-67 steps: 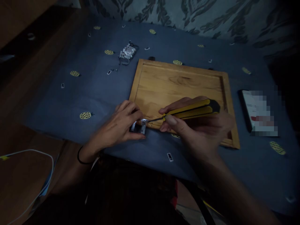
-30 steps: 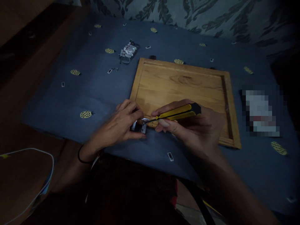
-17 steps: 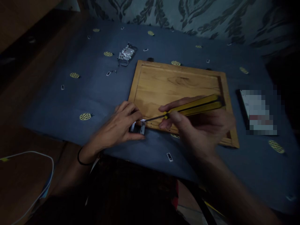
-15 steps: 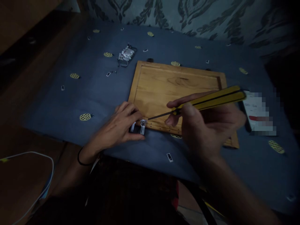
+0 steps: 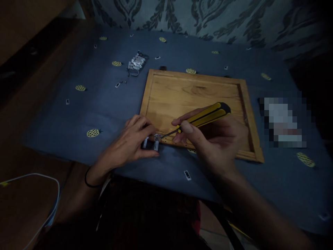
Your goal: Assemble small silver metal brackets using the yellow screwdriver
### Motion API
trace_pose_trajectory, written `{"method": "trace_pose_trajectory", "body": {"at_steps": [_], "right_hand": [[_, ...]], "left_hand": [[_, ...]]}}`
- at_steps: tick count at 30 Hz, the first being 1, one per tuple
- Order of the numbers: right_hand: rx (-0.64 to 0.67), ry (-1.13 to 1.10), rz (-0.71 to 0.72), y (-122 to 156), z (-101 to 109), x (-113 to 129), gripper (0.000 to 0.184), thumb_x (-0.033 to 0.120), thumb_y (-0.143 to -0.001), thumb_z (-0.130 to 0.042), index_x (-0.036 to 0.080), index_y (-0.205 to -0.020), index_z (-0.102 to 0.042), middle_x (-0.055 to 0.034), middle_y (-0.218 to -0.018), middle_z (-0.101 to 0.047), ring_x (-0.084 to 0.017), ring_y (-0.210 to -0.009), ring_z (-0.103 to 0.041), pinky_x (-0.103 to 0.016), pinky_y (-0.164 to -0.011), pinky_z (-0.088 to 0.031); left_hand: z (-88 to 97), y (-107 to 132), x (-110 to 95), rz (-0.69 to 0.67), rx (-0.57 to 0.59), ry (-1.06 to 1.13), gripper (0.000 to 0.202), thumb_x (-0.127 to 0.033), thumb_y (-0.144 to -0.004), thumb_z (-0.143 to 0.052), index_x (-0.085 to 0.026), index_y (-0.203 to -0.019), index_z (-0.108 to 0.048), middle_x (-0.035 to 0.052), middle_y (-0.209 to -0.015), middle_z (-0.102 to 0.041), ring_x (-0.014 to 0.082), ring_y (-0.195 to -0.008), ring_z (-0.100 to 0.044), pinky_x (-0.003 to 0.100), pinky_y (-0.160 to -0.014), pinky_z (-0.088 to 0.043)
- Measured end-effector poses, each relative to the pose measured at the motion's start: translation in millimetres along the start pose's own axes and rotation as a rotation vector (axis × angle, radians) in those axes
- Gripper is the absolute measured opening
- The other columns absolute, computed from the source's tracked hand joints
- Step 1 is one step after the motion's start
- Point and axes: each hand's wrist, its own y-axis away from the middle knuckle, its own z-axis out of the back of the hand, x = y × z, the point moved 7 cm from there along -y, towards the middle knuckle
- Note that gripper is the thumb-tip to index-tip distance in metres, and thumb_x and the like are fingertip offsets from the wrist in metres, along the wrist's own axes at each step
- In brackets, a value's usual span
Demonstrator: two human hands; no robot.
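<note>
My left hand (image 5: 135, 139) is closed around a small silvery metal fitting (image 5: 156, 141), its fingers on the board side and its thumb below. The fitting lies against the near left edge of a framed wooden panel (image 5: 177, 92); its exact kind is hard to make out in the dim light. My right hand (image 5: 217, 142) grips a screwdriver (image 5: 208, 117) by its yellow and black handle. Pointing down and left, the thin shaft has its tip at or very close to the fitting. Several small dark holes run along the panel's near edge.
A cluster of similar metal fittings (image 5: 137, 63) lies on the blue patterned cloth (image 5: 109, 107), behind and left of the panel. Near it are a few tiny screws (image 5: 125, 83). Right of the panel is a blurred-out flat object (image 5: 282, 121). A white cable (image 5: 36, 174) hangs at lower left.
My right hand has moved left and slightly down with the screwdriver, bringing the tip to the fitting. My left hand keeps its hold. The whole view has shifted slightly.
</note>
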Motion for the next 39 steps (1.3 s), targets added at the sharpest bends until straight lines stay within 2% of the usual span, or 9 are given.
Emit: {"method": "trace_pose_trajectory", "body": {"at_steps": [6, 16, 21, 26, 39], "right_hand": [[0.022, -0.039, -0.003, -0.6, -2.1, 0.5, 0.027, 0.048, -0.082, -0.088, 0.026, -0.083, -0.073, 0.0018, -0.08, -0.074, -0.013, -0.052, -0.068, -0.029, -0.053, -0.063], [0.049, -0.055, -0.006, -0.6, -4.7, -0.7, 0.024, 0.045, -0.08, -0.09, 0.027, -0.085, -0.075, 0.0024, -0.082, -0.073, -0.012, -0.054, -0.067, -0.027, -0.051, -0.061], [0.041, -0.022, -0.014, -0.5, -5.3, -2.1, 0.029, 0.05, -0.08, -0.089, 0.026, -0.083, -0.074, 0.0018, -0.08, -0.073, -0.013, -0.053, -0.067, -0.028, -0.051, -0.06], [0.033, -0.018, -0.016, -0.1, -4.8, -4.8, 0.027, 0.049, -0.082, -0.088, 0.026, -0.084, -0.074, 0.0018, -0.081, -0.073, -0.014, -0.057, -0.069, -0.029, -0.056, -0.062], [0.042, -0.004, -0.009, -1.6, -6.2, -7.0, 0.03, 0.051, -0.08, -0.089, 0.025, -0.085, -0.074, 0.0017, -0.083, -0.074, -0.013, -0.055, -0.069, -0.028, -0.054, -0.062]], "left_hand": [[-0.3, 0.3, 0.2, -0.011, -0.017, -0.015, 0.044, -0.049, -0.086, -0.085, -0.018, -0.112, -0.068, 0.0104, -0.115, -0.064, 0.0306, -0.114, -0.056, 0.048, -0.101, -0.05], [-0.7, 0.6, 0.3, -0.007, -0.027, -0.063, 0.045, -0.052, -0.086, -0.084, -0.02, -0.113, -0.067, 0.0099, -0.117, -0.064, 0.0311, -0.116, -0.055, 0.05, -0.103, -0.048], [-2.0, 1.0, 1.4, -0.007, -0.01, -0.074, 0.05, -0.057, -0.085, -0.083, -0.022, -0.116, -0.066, 0.0097, -0.119, -0.064, 0.032, -0.118, -0.055, 0.051, -0.104, -0.047], [-1.5, 0.9, 0.7, -0.006, -0.014, -0.086, 0.049, -0.054, -0.085, -0.084, -0.02, -0.115, -0.066, 0.0105, -0.12, -0.065, 0.0323, -0.118, -0.055, 0.052, -0.104, -0.047], [-1.7, 1.2, -0.1, -0.011, -0.011, -0.074, 0.047, -0.055, -0.087, -0.081, -0.022, -0.117, -0.066, 0.0098, -0.121, -0.065, 0.031, -0.116, -0.055, 0.05, -0.102, -0.048]]}}
